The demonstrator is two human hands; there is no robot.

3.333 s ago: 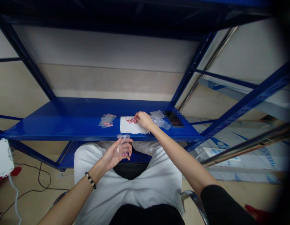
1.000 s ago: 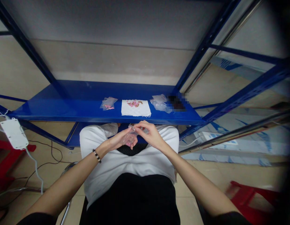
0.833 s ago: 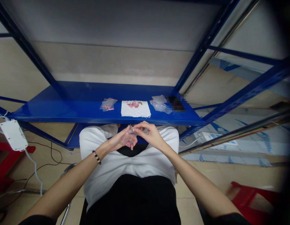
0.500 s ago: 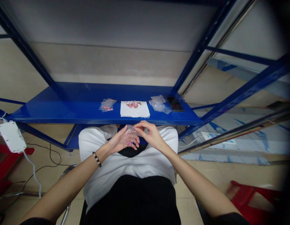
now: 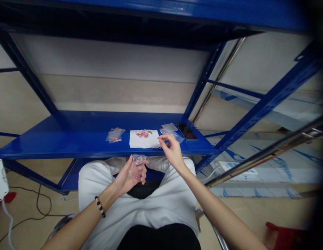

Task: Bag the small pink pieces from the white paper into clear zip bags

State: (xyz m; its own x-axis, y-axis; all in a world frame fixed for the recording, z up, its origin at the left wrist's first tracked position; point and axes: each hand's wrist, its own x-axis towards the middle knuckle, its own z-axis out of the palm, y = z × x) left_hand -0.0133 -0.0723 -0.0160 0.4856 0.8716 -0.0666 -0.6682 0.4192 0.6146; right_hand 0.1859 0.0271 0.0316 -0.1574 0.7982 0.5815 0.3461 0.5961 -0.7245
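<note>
Right hand (image 5: 173,150) now off left hand's (image 5: 124,179) bag (image 5: 136,166)

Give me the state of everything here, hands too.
Left hand: curled, holding clear bag.
Clear bag: pink beads low inside; mouth unclear.
Right hand: thumb and forefinger close together; anything held unclear.
White sheet: flat under pink and brown pieces.
Bags at left: flat, other pink beads inside.
Bags at right: overlapping, partly hidden.

From the right hand (image 5: 172,148), the way left over white cloth (image 5: 140,143) to pink pieces (image 5: 143,134) is open. Plastic bags (image 5: 168,128) and a dark flat object (image 5: 186,131) crowd the cloth's right; leftward, a strip of blue shelf (image 5: 80,130) parts it from small bags (image 5: 115,134). The shelf's front edge (image 5: 72,154) stands between left hand (image 5: 124,178) and cloth; an upper shelf (image 5: 177,8) overhangs.
</note>
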